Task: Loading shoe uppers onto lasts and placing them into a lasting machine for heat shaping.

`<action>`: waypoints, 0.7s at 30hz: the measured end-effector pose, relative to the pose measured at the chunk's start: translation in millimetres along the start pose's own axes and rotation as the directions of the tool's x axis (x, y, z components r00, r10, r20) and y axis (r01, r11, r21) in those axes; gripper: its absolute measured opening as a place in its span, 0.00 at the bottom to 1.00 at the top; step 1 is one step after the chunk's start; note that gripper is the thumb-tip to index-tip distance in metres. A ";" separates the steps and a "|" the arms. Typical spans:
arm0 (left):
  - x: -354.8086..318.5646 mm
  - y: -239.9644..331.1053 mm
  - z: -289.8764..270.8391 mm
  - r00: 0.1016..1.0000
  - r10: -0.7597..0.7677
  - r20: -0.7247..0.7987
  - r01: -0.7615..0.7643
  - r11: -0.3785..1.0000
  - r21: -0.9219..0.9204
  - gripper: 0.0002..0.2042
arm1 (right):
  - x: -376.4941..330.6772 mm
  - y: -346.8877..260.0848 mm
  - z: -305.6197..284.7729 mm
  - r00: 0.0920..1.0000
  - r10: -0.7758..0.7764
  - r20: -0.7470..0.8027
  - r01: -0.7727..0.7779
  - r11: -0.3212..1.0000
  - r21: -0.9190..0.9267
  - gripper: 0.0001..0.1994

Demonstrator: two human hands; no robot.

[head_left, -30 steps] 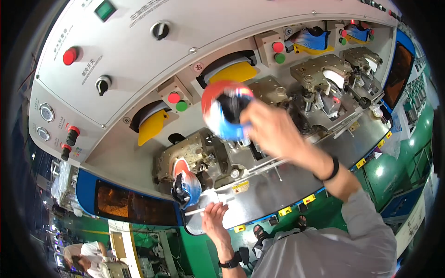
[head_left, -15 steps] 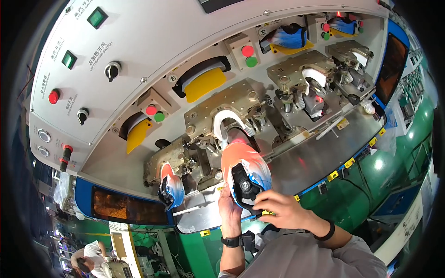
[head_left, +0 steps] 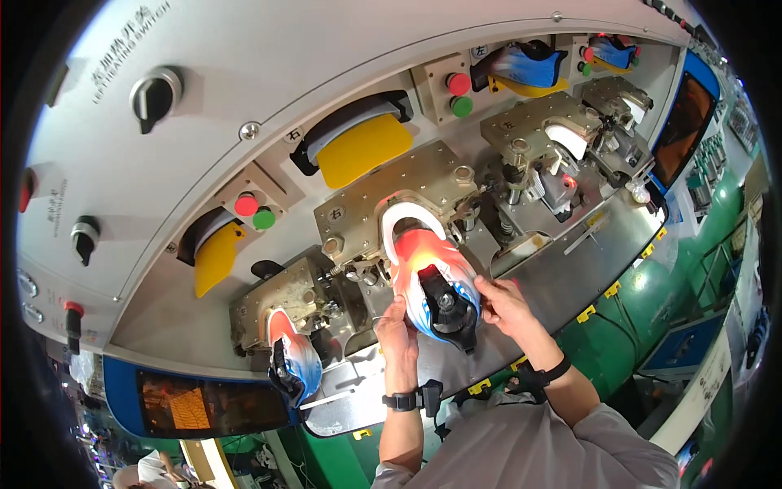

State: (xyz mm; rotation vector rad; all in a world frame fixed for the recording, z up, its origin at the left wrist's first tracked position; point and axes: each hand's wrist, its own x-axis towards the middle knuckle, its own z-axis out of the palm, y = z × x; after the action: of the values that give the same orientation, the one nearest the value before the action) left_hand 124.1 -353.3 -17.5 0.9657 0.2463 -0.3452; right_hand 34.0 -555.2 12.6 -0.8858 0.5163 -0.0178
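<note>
shoe upper (head_left: 432, 281) between hands | left hand (head_left: 397, 330) gripping it | right hand (head_left: 503, 300) gripping it

Metal clamp (head_left: 399, 191) crowding shoe (head_left: 436, 281) above (tight), bare tray (head_left: 554, 281) rightward

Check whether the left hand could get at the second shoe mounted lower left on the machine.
Probably yes: the left hand steadies the middle shoe, and the second shoe sits beside it, nothing between.

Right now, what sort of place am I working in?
Most likely a shoe factory line: both hands seat a shoe upper in a metal clamp station, beside push buttons and another loaded shoe.
</note>
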 end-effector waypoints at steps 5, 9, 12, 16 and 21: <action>19.0 -0.2 -4.3 0.998 -0.038 -0.043 0.039 0.999 0.027 0.10 | 14.9 2.8 8.4 0.997 -0.004 -0.071 0.001 0.999 -0.053 0.19; 18.2 1.2 2.5 0.995 -0.052 -0.084 0.059 0.995 0.078 0.10 | 13.8 6.6 6.8 0.989 -0.025 -0.143 0.012 0.996 -0.092 0.20; 18.0 2.0 8.9 0.990 -0.042 -0.138 0.051 0.997 0.062 0.10 | 12.9 8.6 8.0 0.987 -0.049 -0.155 0.033 0.994 -0.101 0.20; 24.0 -2.3 7.7 0.987 -0.015 -0.161 0.025 0.998 0.056 0.10 | 15.3 8.4 8.9 0.986 -0.044 -0.161 0.030 0.996 -0.086 0.19; 22.0 -6.9 10.5 0.978 0.011 -0.209 -0.007 1.000 0.022 0.09 | 20.9 6.7 2.8 0.991 -0.044 -0.126 0.031 0.994 -0.103 0.18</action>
State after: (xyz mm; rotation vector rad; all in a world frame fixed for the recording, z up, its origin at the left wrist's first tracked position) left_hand 142.1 -369.5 -24.7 1.0245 0.4304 -0.2380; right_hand 52.3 -553.5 0.3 -0.9973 0.6241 -0.0841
